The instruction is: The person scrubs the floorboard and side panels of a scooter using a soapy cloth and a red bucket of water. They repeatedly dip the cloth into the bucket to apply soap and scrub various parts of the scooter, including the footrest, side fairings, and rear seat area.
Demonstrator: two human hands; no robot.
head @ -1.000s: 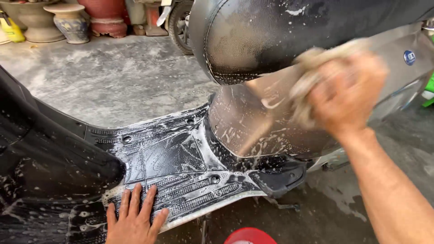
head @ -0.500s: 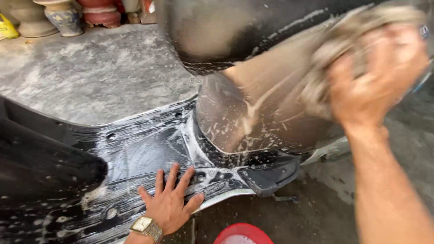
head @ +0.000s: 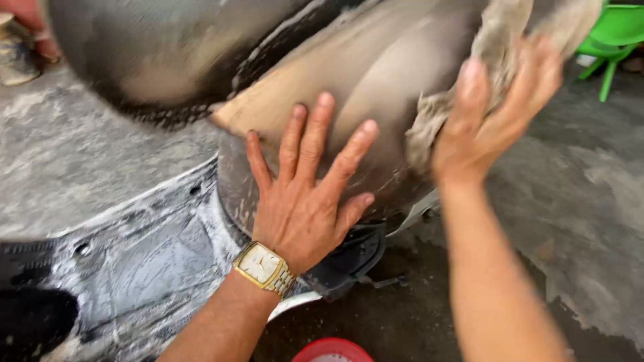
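Soapy water streaks the scooter's grey side panel [head: 376,87]. Left hand [head: 305,201] lies flat on it, fingers spread, a gold wristwatch [head: 263,267] at the wrist. Right hand [head: 493,124], further right, presses a wet rag [head: 500,40] against the panel, fingers curled around it.

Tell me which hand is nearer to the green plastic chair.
Right. The right hand, gripping a wet rag against the scooter's side panel, is just left of the green plastic chair. The left hand lies flat on the panel, farther left.
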